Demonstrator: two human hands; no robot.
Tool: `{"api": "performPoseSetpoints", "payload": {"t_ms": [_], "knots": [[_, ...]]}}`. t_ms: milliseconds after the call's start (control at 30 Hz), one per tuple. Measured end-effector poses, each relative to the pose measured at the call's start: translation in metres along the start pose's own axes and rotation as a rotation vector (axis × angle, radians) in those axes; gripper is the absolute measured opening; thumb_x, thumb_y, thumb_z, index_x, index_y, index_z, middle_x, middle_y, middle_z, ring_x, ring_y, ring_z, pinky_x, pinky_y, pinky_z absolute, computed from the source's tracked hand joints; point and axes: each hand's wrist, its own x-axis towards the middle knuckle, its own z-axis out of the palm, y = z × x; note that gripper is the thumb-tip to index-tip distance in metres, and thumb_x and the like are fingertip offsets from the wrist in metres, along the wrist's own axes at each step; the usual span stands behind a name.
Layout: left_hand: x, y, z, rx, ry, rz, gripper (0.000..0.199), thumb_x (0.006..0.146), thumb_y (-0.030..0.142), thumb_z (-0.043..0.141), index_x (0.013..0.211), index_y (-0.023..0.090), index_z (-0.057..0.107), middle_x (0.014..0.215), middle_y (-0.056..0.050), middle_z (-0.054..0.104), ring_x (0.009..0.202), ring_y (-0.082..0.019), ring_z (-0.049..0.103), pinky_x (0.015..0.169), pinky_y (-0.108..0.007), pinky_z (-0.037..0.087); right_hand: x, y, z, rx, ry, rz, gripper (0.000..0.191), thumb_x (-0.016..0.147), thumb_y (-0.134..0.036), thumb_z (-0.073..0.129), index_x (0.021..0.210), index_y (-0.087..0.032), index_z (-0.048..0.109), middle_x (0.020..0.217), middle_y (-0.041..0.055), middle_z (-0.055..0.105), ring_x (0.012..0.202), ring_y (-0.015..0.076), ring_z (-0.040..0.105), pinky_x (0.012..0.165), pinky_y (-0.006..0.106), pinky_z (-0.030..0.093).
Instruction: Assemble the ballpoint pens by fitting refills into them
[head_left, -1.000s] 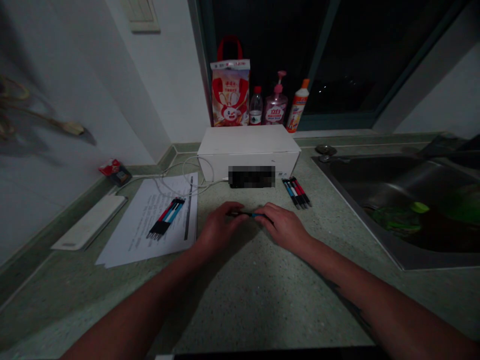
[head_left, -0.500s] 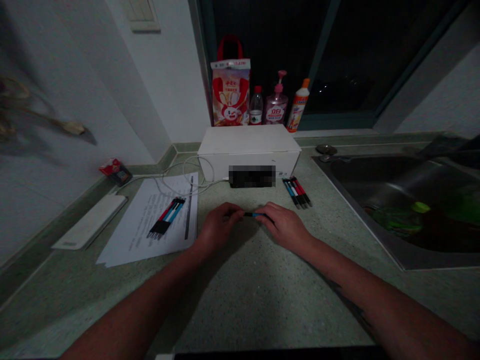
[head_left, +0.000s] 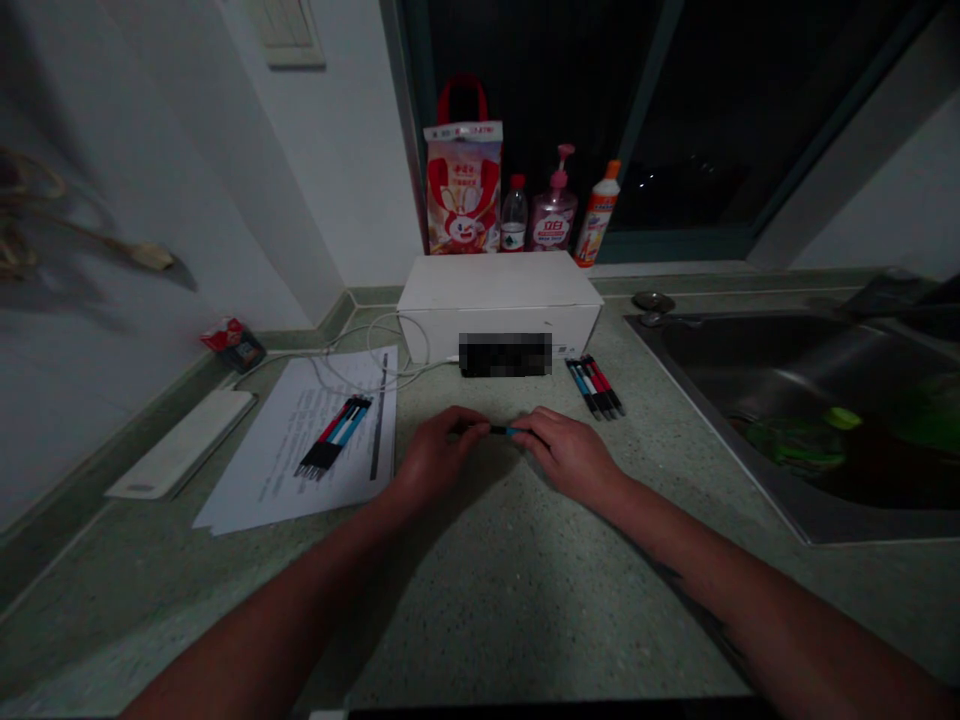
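Observation:
Between my two hands a slim blue-and-black pen (head_left: pixel 499 430) is held crosswise, just above or on the counter. My left hand (head_left: pixel 442 445) pinches its left end, and my right hand (head_left: pixel 566 448) pinches the blue part at the right; the fingers cover both ends. To the right of my right hand lies a row of several pens (head_left: pixel 595 387) in blue, white, red and black. Left of my left hand, another group of pens (head_left: pixel 334 437) rests on printed paper sheets (head_left: pixel 255 470).
A white box (head_left: pixel 499 282) stands behind the hands, with a dark phone-like device (head_left: pixel 504 356) leaning at its front and a white cable (head_left: pixel 405 375) running left. A power bank-like white slab (head_left: pixel 184 443) lies at left. A steel sink (head_left: pixel 750 480) is at right; bottles (head_left: pixel 553 215) stand behind.
Both hands keep their hold on the pen with almost no movement. The whole view has shifted very slightly.

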Motion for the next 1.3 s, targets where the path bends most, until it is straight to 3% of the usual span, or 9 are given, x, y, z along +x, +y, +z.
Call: {"api": "performPoseSetpoints", "payload": {"t_ms": [200, 500, 600, 700, 833, 933, 1000, 1167, 1300], "knots": [[0.001, 0.001, -0.001, -0.018, 0.063, -0.034, 0.016, 0.089, 0.034, 0.062, 0.087, 0.021, 0.071, 0.085, -0.004, 0.076, 0.083, -0.021, 0.071, 0.079, -0.035, 0.055, 0.0, 0.0, -0.002, 0.036, 0.048, 0.025, 0.017, 0.097, -0.032, 0.062, 0.11, -0.023, 0.067, 0.102, 0.0052, 0.068, 0.093, 0.0203, 0.066, 0.077, 0.032, 0.048], [0.001, 0.002, -0.002, -0.018, 0.076, -0.002, 0.009, 0.085, 0.029, 0.065, 0.083, 0.023, 0.071, 0.084, -0.004, 0.076, 0.084, -0.022, 0.07, 0.081, -0.038, 0.056, 0.0, 0.003, -0.002, 0.07, 0.052, 0.034, 0.018, 0.101, -0.031, 0.055, 0.103, -0.022, 0.071, 0.093, 0.0049, 0.07, 0.088, 0.0207, 0.067, 0.076, 0.033, 0.048], [0.001, 0.003, -0.002, -0.024, 0.11, -0.013, 0.01, 0.085, 0.03, 0.064, 0.085, 0.022, 0.07, 0.086, -0.003, 0.076, 0.085, -0.022, 0.07, 0.081, -0.037, 0.056, 0.001, 0.008, 0.002, 0.2, 0.126, 0.099, 0.017, 0.097, -0.035, 0.06, 0.103, -0.023, 0.071, 0.097, 0.005, 0.072, 0.089, 0.0208, 0.068, 0.079, 0.035, 0.05], [0.002, 0.003, -0.002, -0.01, 0.151, -0.03, 0.009, 0.083, 0.029, 0.064, 0.085, 0.021, 0.068, 0.086, -0.003, 0.075, 0.084, -0.021, 0.069, 0.081, -0.035, 0.055, 0.006, 0.015, 0.007, 0.498, 0.295, 0.272, 0.023, 0.088, -0.041, 0.068, 0.102, -0.022, 0.068, 0.092, 0.0045, 0.073, 0.079, 0.0198, 0.069, 0.073, 0.036, 0.055], [-0.001, -0.001, 0.0, -0.015, -0.015, 0.038, 0.003, 0.08, 0.025, 0.066, 0.08, 0.023, 0.064, 0.082, -0.002, 0.072, 0.08, -0.02, 0.067, 0.078, -0.034, 0.055, 0.014, 0.019, 0.009, 0.941, 0.394, 0.389, 0.037, 0.078, -0.049, 0.075, 0.101, -0.023, 0.062, 0.073, -0.0023, 0.067, 0.064, 0.0174, 0.068, 0.063, 0.035, 0.059], [-0.008, -0.003, 0.007, -0.025, -0.248, 0.092, 0.003, 0.08, 0.023, 0.066, 0.082, 0.021, 0.065, 0.078, -0.002, 0.07, 0.071, -0.017, 0.063, 0.068, -0.029, 0.052, 0.016, 0.016, 0.01, 1.076, 0.404, 0.393, 0.049, 0.072, -0.049, 0.082, 0.108, -0.025, 0.059, 0.073, -0.0054, 0.067, 0.066, 0.0171, 0.069, 0.065, 0.037, 0.063], [-0.013, -0.003, 0.011, -0.016, -0.328, 0.122, 0.004, 0.08, 0.023, 0.067, 0.081, 0.019, 0.065, 0.078, -0.001, 0.068, 0.069, -0.015, 0.062, 0.065, -0.027, 0.05, 0.016, 0.013, 0.011, 1.106, 0.387, 0.403, 0.052, 0.069, -0.048, 0.085, 0.109, -0.026, 0.058, 0.074, -0.0057, 0.068, 0.066, 0.017, 0.069, 0.063, 0.036, 0.063], [-0.016, 0.0, 0.013, 0.068, -0.359, 0.203, 0.001, 0.081, 0.02, 0.067, 0.082, 0.02, 0.068, 0.084, -0.002, 0.069, 0.078, -0.017, 0.064, 0.072, -0.029, 0.05, 0.015, 0.008, 0.012, 1.094, 0.357, 0.399, 0.045, 0.069, -0.049, 0.084, 0.097, -0.023, 0.06, 0.075, -0.0037, 0.067, 0.064, 0.0169, 0.07, 0.06, 0.035, 0.063], [-0.015, -0.001, 0.013, 0.086, -0.336, 0.227, 0.002, 0.081, 0.018, 0.067, 0.081, 0.02, 0.068, 0.083, -0.002, 0.069, 0.077, -0.017, 0.064, 0.073, -0.03, 0.05, 0.015, 0.009, 0.01, 1.098, 0.357, 0.394, 0.046, 0.071, -0.049, 0.084, 0.101, -0.024, 0.06, 0.075, -0.0038, 0.067, 0.067, 0.0181, 0.07, 0.059, 0.034, 0.063]]}}
